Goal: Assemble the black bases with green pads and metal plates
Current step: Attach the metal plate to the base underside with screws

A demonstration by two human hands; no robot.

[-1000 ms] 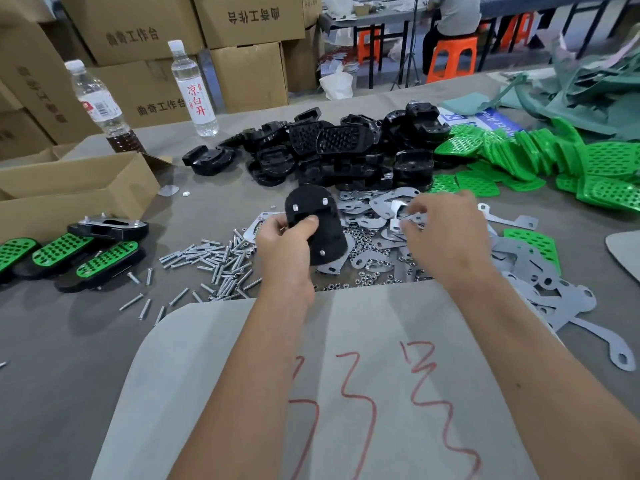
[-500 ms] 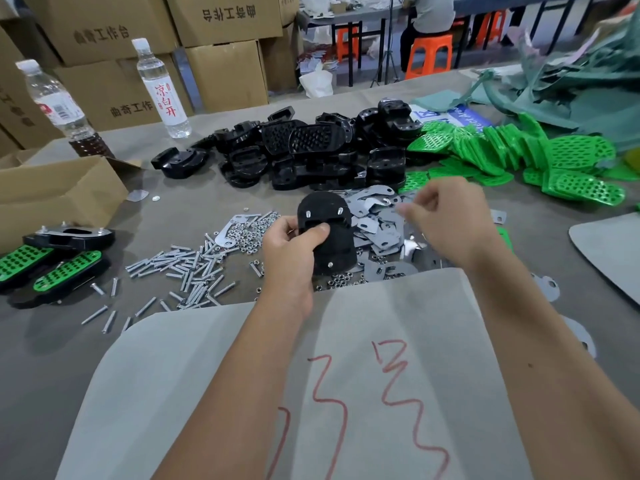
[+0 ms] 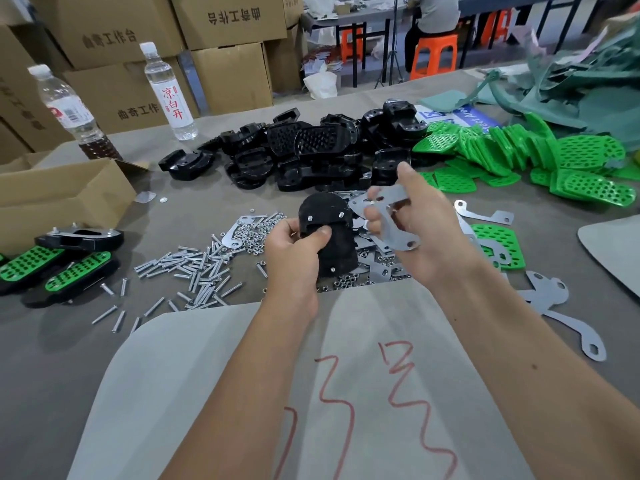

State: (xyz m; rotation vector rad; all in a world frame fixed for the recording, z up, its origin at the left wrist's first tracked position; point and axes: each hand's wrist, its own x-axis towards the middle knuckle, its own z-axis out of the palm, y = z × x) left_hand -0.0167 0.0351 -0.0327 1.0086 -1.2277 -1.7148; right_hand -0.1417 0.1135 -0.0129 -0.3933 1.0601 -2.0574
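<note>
Two hands meet over the table's middle. Our left hand grips a black base, thumb pressed on its face, holding it upright above a scatter of nuts. Screw tips show through the base near its top and bottom. Just beside it, our right hand pinches a metal plate, fingers curled round its edge; plate and base sit close, but we cannot tell if they touch.

Behind lie loose plates, then a heap of black bases, with a spread of green pads to the right. Screws lie left of our hands, and finished pieces rest further left beside an open carton. Two bottles stand at the far left. Grey sheet with red marks covers the near table.

We judge the next step is seating the plate on the base. If its holes miss the screw tips, it could sit crooked. A loose left grip might let screws slide back out and drop among the nuts below.
</note>
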